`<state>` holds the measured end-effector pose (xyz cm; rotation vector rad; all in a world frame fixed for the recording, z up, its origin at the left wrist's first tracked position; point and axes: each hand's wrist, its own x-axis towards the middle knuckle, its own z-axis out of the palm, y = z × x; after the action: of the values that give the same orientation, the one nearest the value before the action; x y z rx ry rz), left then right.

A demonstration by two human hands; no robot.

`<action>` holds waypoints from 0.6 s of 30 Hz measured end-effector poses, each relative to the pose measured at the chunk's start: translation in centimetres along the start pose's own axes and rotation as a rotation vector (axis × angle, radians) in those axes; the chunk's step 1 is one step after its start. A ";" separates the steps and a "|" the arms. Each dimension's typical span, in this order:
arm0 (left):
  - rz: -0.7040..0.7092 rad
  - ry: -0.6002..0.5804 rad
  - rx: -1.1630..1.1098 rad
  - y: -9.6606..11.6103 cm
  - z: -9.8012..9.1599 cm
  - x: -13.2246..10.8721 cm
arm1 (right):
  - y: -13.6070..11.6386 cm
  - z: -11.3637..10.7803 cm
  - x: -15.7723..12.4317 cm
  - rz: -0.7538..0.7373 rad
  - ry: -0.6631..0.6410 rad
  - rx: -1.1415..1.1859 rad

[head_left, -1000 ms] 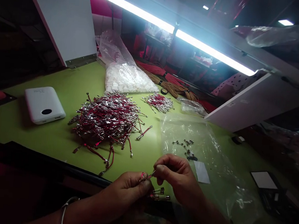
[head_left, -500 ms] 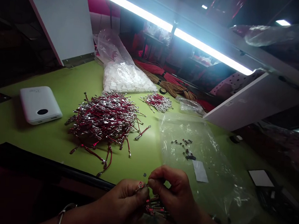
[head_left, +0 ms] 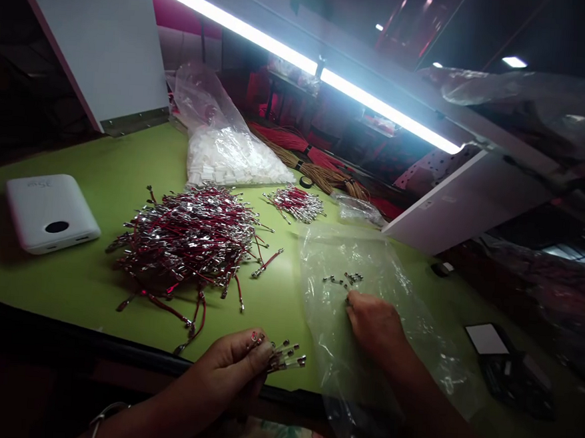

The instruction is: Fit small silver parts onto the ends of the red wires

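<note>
My left hand (head_left: pixel 226 368) is shut on a small bunch of short leads (head_left: pixel 285 358), their metal-capped ends fanning out to the right past the fingers. My right hand (head_left: pixel 375 325) rests on a clear plastic bag (head_left: pixel 344 343), its bunched fingertips close to several tiny metal parts (head_left: pixel 341 280). I cannot see anything between those fingers. To the left lies a large tangled pile of red wires with silver crimped terminals (head_left: pixel 185 241). A smaller pile of the same wires (head_left: pixel 294 204) lies behind it.
A bag of white plastic pieces (head_left: pixel 224 157) and a white power bank (head_left: pixel 50 214) sit on the green table (head_left: pixel 66 296). Red and tan wire bundles (head_left: pixel 301 158) lie beyond. A black-edged front rim (head_left: pixel 113 346) runs below the piles. A lit tube lamp (head_left: pixel 318 67) hangs overhead.
My right hand has moved away from my left hand, up and to the right onto the plastic bag. My left hand still grips the leads, and the view has shifted slightly.
</note>
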<state>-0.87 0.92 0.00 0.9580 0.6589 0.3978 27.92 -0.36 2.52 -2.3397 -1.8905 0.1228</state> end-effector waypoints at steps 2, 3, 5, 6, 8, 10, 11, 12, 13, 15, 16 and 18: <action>-0.023 -0.044 -0.063 0.0 0.0 -0.1 | 0.2 0.4 0.3 -0.010 -0.018 0.027; -0.040 -0.059 -0.092 0.1 0.0 -0.3 | 0.0 0.6 0.4 -0.018 -0.021 0.052; -0.057 -0.061 -0.118 0.4 0.1 -0.5 | -0.7 0.6 0.3 -0.038 -0.025 0.129; -0.055 -0.055 -0.107 0.7 0.2 -0.6 | -1.3 0.6 0.2 -0.044 -0.028 0.237; -0.028 -0.051 -0.031 1.2 0.4 -0.9 | -2.9 0.4 -0.3 -0.046 -0.079 0.618; 0.005 -0.065 0.064 1.6 0.7 -1.0 | -4.9 0.1 -0.8 -0.035 -0.198 1.100; 0.016 -0.078 0.095 1.7 0.8 -1.0 | -6.0 0.0 -1.1 -0.027 -0.274 1.279; 0.022 -0.087 0.110 1.8 0.8 -1.0 | -7.0 0.0 -1.3 -0.021 -0.346 1.409; 0.021 -0.099 0.111 1.8 0.8 -1.0 | -7.9 0.0 -1.6 -0.012 -0.409 1.502; 0.017 -0.128 0.093 1.7 0.8 -1.1 | -9.2 0.0 -1.9 0.000 -0.492 1.600; 0.023 -0.142 0.082 1.7 0.8 -1.1 | -9.5 0.0 -2.1 -0.001 -0.520 1.613; 0.035 -0.170 0.068 1.7 0.8 -1.2 | -9.7 0.1 -2.2 -0.018 -0.549 1.591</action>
<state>-1.27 0.65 2.15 1.0569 0.5045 0.3228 18.04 -0.53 3.91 -1.1319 -1.0216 1.6331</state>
